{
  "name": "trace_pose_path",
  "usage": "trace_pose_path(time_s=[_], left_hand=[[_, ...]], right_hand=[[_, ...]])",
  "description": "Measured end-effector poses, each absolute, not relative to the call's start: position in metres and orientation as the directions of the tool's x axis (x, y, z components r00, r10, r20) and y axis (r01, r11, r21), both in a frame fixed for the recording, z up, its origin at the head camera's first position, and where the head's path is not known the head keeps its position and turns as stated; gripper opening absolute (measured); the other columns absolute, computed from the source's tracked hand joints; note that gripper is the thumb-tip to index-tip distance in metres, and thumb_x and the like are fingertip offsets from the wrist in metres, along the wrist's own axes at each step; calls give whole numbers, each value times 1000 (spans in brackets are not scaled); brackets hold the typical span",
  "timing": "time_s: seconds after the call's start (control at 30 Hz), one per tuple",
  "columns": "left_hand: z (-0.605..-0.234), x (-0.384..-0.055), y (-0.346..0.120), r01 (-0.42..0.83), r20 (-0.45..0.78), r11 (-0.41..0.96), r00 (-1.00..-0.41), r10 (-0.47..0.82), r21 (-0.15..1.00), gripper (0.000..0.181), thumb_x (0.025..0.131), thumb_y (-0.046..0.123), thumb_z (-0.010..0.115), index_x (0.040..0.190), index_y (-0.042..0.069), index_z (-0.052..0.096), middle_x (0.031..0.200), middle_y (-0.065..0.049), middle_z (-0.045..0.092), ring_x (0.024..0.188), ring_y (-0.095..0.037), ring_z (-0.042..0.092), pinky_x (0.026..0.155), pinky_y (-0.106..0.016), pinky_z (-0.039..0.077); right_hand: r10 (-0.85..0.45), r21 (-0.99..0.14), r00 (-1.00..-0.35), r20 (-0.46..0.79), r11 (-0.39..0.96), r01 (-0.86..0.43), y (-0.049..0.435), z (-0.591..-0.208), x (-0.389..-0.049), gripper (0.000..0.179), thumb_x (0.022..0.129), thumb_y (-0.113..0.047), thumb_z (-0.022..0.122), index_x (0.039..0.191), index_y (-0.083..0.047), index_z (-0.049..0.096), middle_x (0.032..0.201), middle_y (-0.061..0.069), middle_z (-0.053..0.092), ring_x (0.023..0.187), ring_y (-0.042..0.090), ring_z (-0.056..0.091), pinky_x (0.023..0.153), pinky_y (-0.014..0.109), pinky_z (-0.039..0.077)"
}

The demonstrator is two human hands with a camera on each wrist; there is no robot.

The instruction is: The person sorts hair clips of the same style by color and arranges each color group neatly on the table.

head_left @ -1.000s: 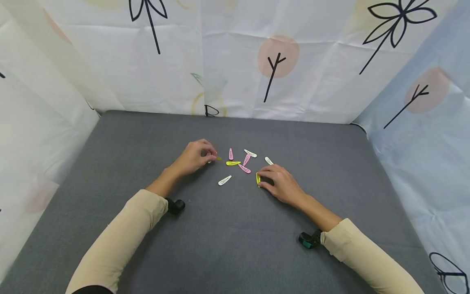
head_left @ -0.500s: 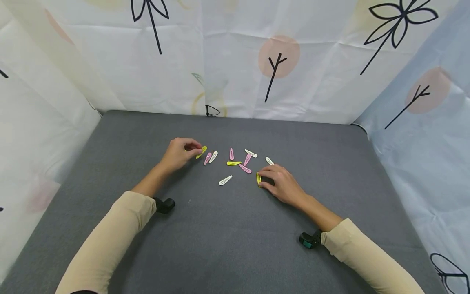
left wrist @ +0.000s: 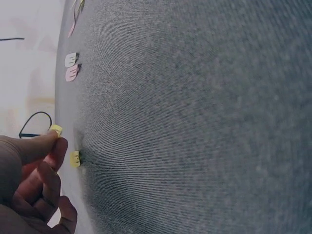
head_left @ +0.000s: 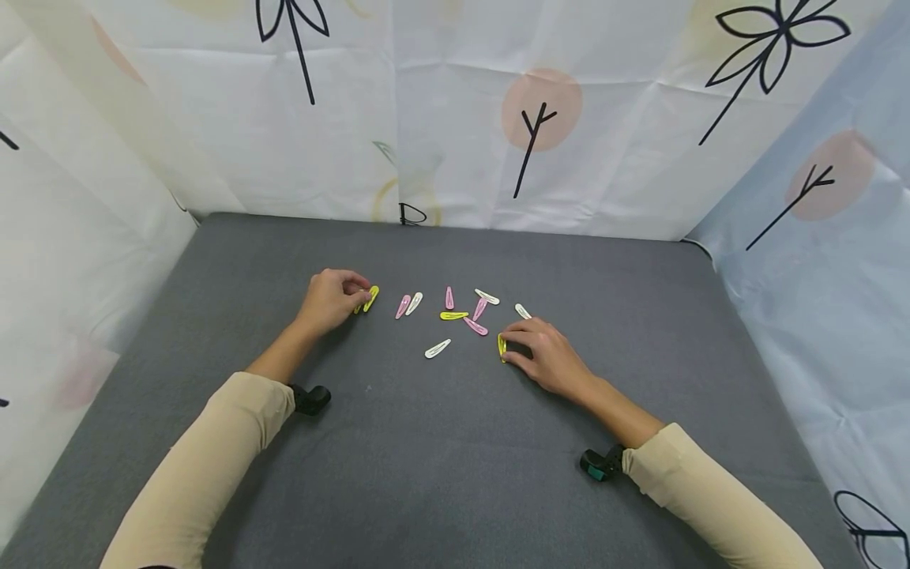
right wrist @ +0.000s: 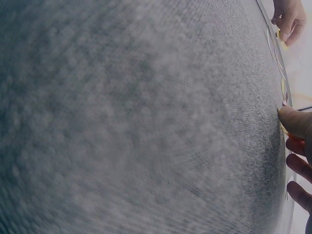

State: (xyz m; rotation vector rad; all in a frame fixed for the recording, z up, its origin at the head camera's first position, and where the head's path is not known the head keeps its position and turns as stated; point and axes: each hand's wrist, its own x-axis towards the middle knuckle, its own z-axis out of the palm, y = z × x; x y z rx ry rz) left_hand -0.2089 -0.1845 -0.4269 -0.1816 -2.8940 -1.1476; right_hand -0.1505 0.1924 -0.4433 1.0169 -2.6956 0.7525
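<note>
In the head view my left hand [head_left: 334, 302] pinches a yellow snap hair clip [head_left: 372, 298] between thumb and fingertips, over the left part of the cloth. Close by lies a second yellow clip [left wrist: 75, 158], mostly hidden by the hand from above. To the right of these, a pink clip [head_left: 403, 307] and a white clip [head_left: 415, 303] lie side by side. My right hand [head_left: 543, 354] holds another yellow clip [head_left: 502, 348] at its ends between thumb and forefinger, low at the cloth. Behind that hand a white clip [head_left: 522, 311] is partly covered.
Between the hands lie a yellow clip [head_left: 453, 316], pink clips [head_left: 449, 298] and a white clip [head_left: 486, 296] in a loose cluster. Nearer the front is a lone white clip [head_left: 437, 348]. Grey cloth [head_left: 441, 458] covers the table, with patterned white curtains [head_left: 455, 118] around it.
My left hand has moved left with the yellow clip, away from the cluster, uncovering the pink and white pair and coming beside another yellow clip. The right hand has stayed in place.
</note>
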Motion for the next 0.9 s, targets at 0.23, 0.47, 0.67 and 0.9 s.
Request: trace_pose_path(time_s=[0.23,0.47,0.67,0.9], left_hand=[[-425,-206,-183,59,18,760,-998,62,647,19,92,12,72,106,0,73,89,-15,71,75,-26,60,67,-37,41],[-425,-206,-183,41,1,777,-999,52,628,18,91,14,73,104,1,74,87,-14,71,74,-25,62,68,-38,40],[-426,-206,-184,44,-5,785,-998,60,618,21,91,16,73,105,0,73,90,-16,72,81,-29,65,74,-45,43],[-429,-207,-185,75,14,788,-996,84,611,19,90,16,73,103,2,74,89,-14,73,80,-28,65,71,-43,44]], right_hand=[[-569,-405,-762,308,647,-646,193,-444,-150,28,84,-15,80,109,-3,75,110,9,70,108,27,62,94,46,47],[-570,-403,-760,312,645,-649,193,-444,-150,28,84,-15,80,110,-3,75,110,9,70,108,27,62,94,47,47],[-572,-402,-756,318,641,-654,193,-444,-151,27,84,-15,80,109,-3,75,109,8,70,107,26,62,94,46,47],[-574,-404,-755,317,639,-655,193,-444,-151,28,84,-14,81,109,-3,75,109,8,70,107,26,62,93,46,47]])
